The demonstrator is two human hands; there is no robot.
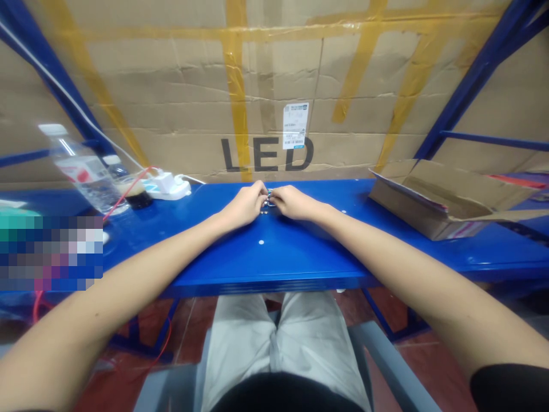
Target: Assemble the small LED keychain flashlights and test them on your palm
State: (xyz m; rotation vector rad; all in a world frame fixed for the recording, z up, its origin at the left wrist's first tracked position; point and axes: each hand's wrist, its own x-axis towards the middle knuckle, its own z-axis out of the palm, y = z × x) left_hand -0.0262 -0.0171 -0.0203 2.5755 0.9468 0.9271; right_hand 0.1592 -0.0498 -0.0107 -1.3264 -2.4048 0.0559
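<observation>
My left hand (245,206) and my right hand (295,203) meet over the far middle of the blue table. Both have their fingers closed in a pinch on a small shiny metal piece (270,194) between them. It looks like bent wire or rings, but the fingers cover most of it and its exact kind is too small to tell. Just below it, tiny bright bits (265,212) show on the table surface; whether they are separate parts or reflections I cannot tell.
An open cardboard box (412,209) stands on the blue table (300,257) at right. At left are a clear water bottle (88,177), a bottle with dark liquid (137,197), a white power strip (171,186) and a red cable (128,191). A large taped carton (189,97) rises behind.
</observation>
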